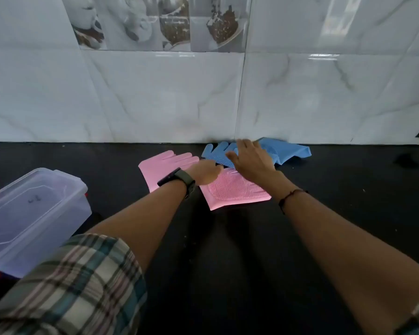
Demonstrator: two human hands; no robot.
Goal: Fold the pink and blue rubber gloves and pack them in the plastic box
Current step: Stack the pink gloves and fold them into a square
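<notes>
While both my arms reach toward the wall, notes from the bench [228,250]:

Left hand: my left hand [205,174] sits over the seam between the two pink gloves; fingers look curled in, but whether they pinch rubber I cannot tell.

Right hand: my right hand [250,157] lies across the blue glove [286,151], fingers straight and spread, pressing, not gripping.

Pink gloves: smooth pink glove [160,166] flat to the left; ribbed pink glove [235,189] just beside it, nearer me, its upper edge under my hands.

Blue glove: against the wall, touching the ribbed pink one; blurred, so one or two I cannot tell.

Plastic box [32,213]: well apart at far left, lid on.

Stage: folding not yet done, by my reading.

Risks: rubber may spring back once released; blue and pink overlap, so dragging one could pull the other askew; shut lid will stall packing.
</notes>
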